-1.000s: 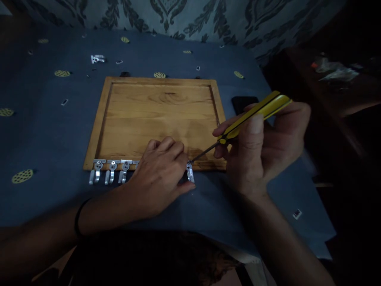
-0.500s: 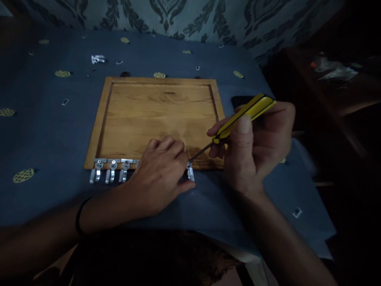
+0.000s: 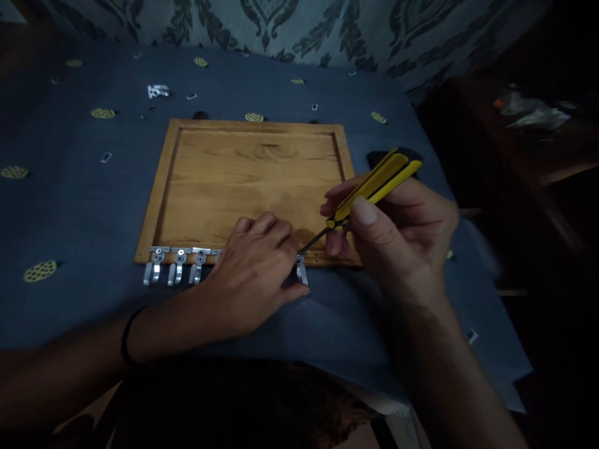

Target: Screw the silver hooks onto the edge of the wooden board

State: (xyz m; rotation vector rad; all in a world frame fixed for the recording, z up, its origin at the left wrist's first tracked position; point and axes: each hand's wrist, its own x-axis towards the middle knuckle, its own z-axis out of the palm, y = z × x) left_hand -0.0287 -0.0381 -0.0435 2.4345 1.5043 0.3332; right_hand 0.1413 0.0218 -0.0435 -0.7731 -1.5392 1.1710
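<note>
A wooden board (image 3: 210, 181) with a raised frame lies flat on the table. Along its near edge sits a row of silver metal hooks (image 3: 180, 267), several of them left of my left hand. My left hand (image 3: 255, 274) is closed over the near edge, its fingers curled and its thumb against the bottom of another metal hook (image 3: 302, 272); the fingertips are hidden. Gripped in my right hand (image 3: 412, 231) is a yellow-and-black screwdriver (image 3: 374, 190). Its shaft slants down to the left, the tip at the top of that hook beside my left fingers.
Loose silver hooks (image 3: 159, 91) lie behind the board at the far left, near small dark bits (image 3: 143, 117), perhaps screws. A dark flat object (image 3: 374, 159) is partly behind my right hand. The blue patterned tablecloth (image 3: 84, 206) reaches a patterned curtain (image 3: 322, 31). Plastic wrapping (image 3: 538, 115) lies right.
My right hand has turned, and the screwdriver's handle end has shifted a little left. The tip stays at the hook. My left hand holds its place; the whole view has shifted slightly.
</note>
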